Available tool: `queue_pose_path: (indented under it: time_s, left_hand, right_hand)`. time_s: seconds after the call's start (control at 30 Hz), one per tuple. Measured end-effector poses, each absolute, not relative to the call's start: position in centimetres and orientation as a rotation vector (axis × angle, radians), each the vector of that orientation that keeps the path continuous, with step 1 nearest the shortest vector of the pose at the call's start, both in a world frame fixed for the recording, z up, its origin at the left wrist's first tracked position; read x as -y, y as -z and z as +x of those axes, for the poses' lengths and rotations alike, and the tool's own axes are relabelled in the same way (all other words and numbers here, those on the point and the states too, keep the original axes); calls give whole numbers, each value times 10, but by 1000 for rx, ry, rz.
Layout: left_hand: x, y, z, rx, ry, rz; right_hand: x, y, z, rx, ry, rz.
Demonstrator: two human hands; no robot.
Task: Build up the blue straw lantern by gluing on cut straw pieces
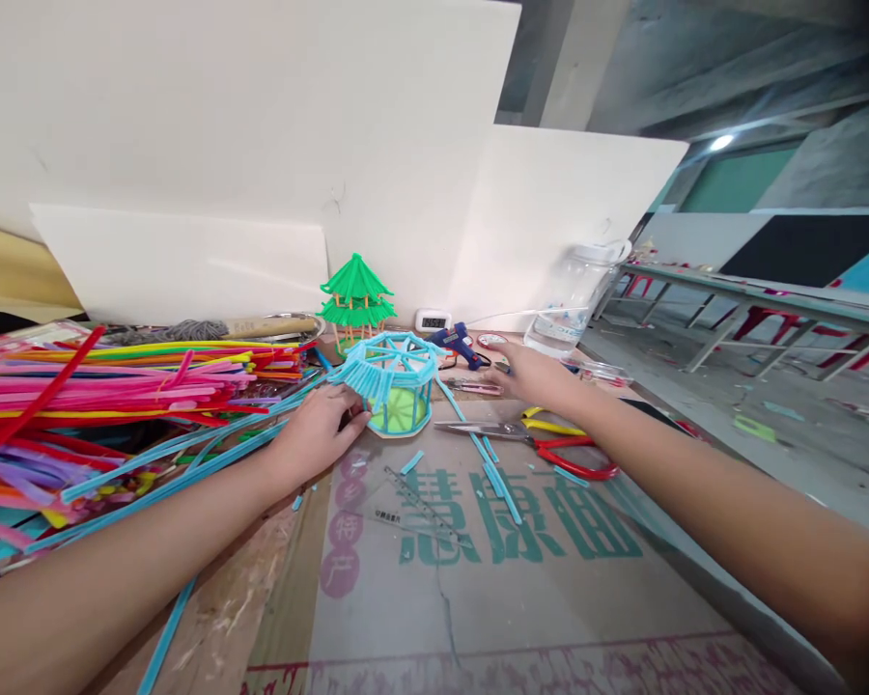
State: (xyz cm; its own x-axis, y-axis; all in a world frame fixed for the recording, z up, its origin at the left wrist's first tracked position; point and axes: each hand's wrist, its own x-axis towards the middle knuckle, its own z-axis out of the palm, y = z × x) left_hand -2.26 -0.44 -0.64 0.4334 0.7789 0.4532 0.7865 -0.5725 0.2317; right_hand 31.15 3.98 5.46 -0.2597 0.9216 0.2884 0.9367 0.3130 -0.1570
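Observation:
A small round pavilion model [395, 381] of light-blue pipe cleaners stands on the work surface, with a slatted roof, upright posts and a yellow-green floor. My left hand [322, 425] is closed at its left side, fingers curled and thumb against the base. Over to the right, my right hand [532, 376] reaches forward with thumb and fingers apart beside a blue glue gun [458, 343]. Something small and dark shows between its fingertips. Below that hand lie red-handled scissors [572, 454], blades pointing left, and a yellow handle [546, 423].
Colourful pipe cleaners [116, 386] are heaped at left. Behind the pavilion stand a green tiered tree-like model [357, 299] and a small digital clock [433, 319]. A clear water bottle [569, 299] is at back right. Blue offcuts [503, 492] and a transparent ruler [427, 507] lie in front.

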Motion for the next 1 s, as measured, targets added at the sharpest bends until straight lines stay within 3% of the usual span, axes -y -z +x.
queue_pose_path:
  time_s: [0.43,0.67,1.0]
  left_hand:
    - [5,5,-22,1451,827,-2648]
    - [5,6,-23,1431,822,-2642]
    - [5,6,-22,1422,839,-2644]
  right_hand:
    - [-130,-37,286,2064,-297,-1661]
    - [-131,-26,280,1930,-329,-1733]
    - [-100,-54,285,1959,-421,-1686]
